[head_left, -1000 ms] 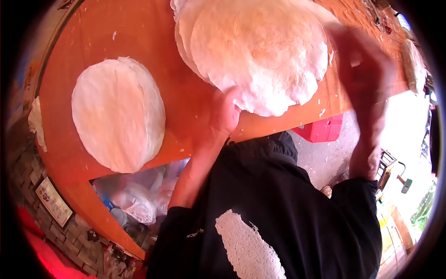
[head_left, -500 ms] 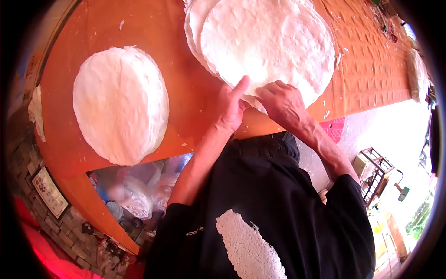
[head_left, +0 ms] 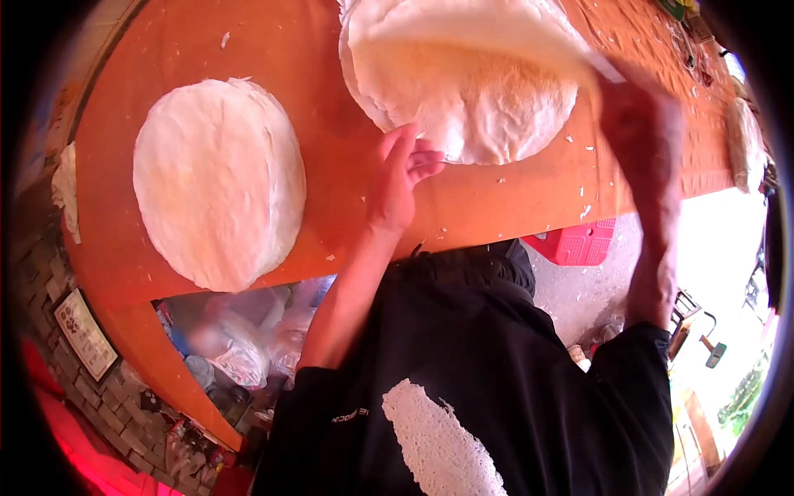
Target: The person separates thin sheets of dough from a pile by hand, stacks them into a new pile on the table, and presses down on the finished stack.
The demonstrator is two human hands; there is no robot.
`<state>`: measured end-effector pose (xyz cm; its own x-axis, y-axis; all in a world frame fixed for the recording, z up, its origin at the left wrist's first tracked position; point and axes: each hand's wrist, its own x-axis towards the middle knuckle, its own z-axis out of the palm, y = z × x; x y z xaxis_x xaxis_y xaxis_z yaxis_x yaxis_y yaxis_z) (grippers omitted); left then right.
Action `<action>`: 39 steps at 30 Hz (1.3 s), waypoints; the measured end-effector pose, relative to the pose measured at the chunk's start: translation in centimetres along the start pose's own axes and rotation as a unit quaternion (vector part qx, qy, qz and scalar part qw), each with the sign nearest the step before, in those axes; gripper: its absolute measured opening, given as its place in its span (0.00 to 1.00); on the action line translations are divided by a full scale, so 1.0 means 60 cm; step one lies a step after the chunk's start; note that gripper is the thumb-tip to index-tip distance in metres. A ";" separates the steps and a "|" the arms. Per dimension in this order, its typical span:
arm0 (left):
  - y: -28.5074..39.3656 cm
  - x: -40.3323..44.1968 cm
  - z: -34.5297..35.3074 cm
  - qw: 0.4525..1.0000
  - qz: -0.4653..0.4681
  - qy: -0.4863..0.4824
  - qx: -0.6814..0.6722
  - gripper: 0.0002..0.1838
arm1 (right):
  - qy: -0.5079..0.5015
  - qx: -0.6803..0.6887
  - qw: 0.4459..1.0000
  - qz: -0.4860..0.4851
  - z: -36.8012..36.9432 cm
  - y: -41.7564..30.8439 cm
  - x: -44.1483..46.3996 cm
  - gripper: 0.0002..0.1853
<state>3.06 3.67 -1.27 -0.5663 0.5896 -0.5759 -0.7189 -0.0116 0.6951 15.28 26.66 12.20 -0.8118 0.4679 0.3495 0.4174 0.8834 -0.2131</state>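
A pile of thin, round, white sheets (head_left: 488, 132), like flatbread, lies on the orange table at the top. The uppermost sheet (head_left: 496, 37) is lifted and smeared by motion, and its browner area shows. Its right end runs to my right hand (head_left: 641, 112), which is blurred but looks closed on the edge. At the near left edge of the pile is my left hand (head_left: 404, 169), thumb up and fingers apart, loosely bent, touching or almost touching the rim. A second white stack (head_left: 217, 186) of similar round sheets sits to the left.
The orange table (head_left: 331, 231) has small white crumbs scattered over it. Bags (head_left: 240, 347) fill the space under its left part. A red plastic stool or crate (head_left: 579, 242) stands below the front edge, and a wrapped pale bundle (head_left: 747, 145) lies at the far right.
My right hand has swung up and to the right from the pile's near edge, drawing the top sheet with it. My left hand has shifted slightly left.
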 end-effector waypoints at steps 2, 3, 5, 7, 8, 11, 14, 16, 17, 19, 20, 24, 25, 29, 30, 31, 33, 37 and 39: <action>0.003 -0.007 -0.020 0.998 0.020 0.030 0.050 0.18 | 0.041 -0.051 0.998 -0.008 -0.060 -0.045 0.025 0.12; 0.005 -0.006 -0.027 0.994 0.023 0.082 0.063 0.18 | 0.032 -0.038 0.997 -0.060 -0.053 -0.046 0.024 0.14; 0.011 0.002 -0.031 0.987 0.024 0.144 0.062 0.15 | -0.039 0.004 0.997 -0.066 -0.006 -0.066 0.008 0.18; 0.010 0.021 -0.043 0.996 0.007 0.090 0.015 0.13 | -0.086 0.037 0.992 -0.089 0.106 -0.055 -0.014 0.07; 0.007 0.023 -0.050 0.999 -0.013 0.032 -0.029 0.11 | -0.142 0.034 0.987 -0.064 0.159 -0.046 -0.031 0.05; 0.004 0.028 -0.030 0.999 -0.038 0.019 -0.022 0.08 | -0.148 0.070 0.985 -0.061 0.228 -0.019 -0.072 0.03; -0.009 0.035 -0.033 0.997 -0.068 -0.011 0.033 0.09 | -0.136 0.092 0.985 -0.060 0.206 -0.029 -0.065 0.02; -0.005 0.033 -0.018 0.997 -0.015 -0.056 -0.047 0.11 | -0.126 0.093 0.986 -0.059 0.200 -0.031 -0.069 0.03; -0.003 0.031 -0.011 0.997 -0.015 -0.056 -0.046 0.11 | -0.118 0.124 0.984 -0.057 0.207 -0.033 -0.082 0.04; 0.001 0.031 -0.004 0.993 -0.008 -0.056 -0.106 0.12 | -0.119 0.176 0.976 -0.055 0.210 -0.034 -0.085 0.08; 0.000 0.035 -0.008 0.993 -0.011 -0.053 -0.106 0.12 | -0.122 0.179 0.975 -0.054 0.210 -0.034 -0.081 0.08; -0.010 0.050 0.001 0.992 -0.018 -0.071 -0.104 0.14 | -0.128 0.147 0.979 -0.052 0.197 -0.056 -0.061 0.07; -0.009 0.054 0.008 0.992 -0.016 -0.054 -0.111 0.14 | -0.111 0.166 0.978 -0.059 0.205 -0.063 -0.069 0.07; 0.016 0.054 0.037 0.996 -0.056 -0.004 -0.069 0.17 | -0.078 0.182 0.978 -0.059 0.203 -0.084 -0.086 0.18; 0.021 0.051 0.047 0.995 -0.093 0.024 -0.032 0.17 | -0.051 0.168 0.983 -0.052 0.199 -0.087 -0.087 0.21; 0.018 0.048 0.057 0.997 -0.061 0.001 -0.054 0.18 | -0.070 0.165 0.983 -0.030 0.200 -0.088 -0.089 0.21; -0.003 0.049 0.061 0.993 -0.056 -0.016 -0.099 0.17 | -0.073 0.138 0.988 -0.015 0.207 -0.085 -0.093 0.20; -0.028 0.030 0.064 0.982 -0.064 -0.052 -0.169 0.19 | -0.086 0.103 0.991 -0.004 0.167 -0.076 -0.076 0.14; -0.021 -0.003 0.076 0.971 -0.044 -0.103 -0.212 0.19 | -0.109 0.077 0.991 -0.027 0.139 -0.034 -0.058 0.07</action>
<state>5.91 7.29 -0.09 -0.4331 0.7523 -0.4965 -0.8872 -0.2583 0.3824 13.87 22.99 3.82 -0.9074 0.3874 0.1626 0.3167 0.8850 -0.3414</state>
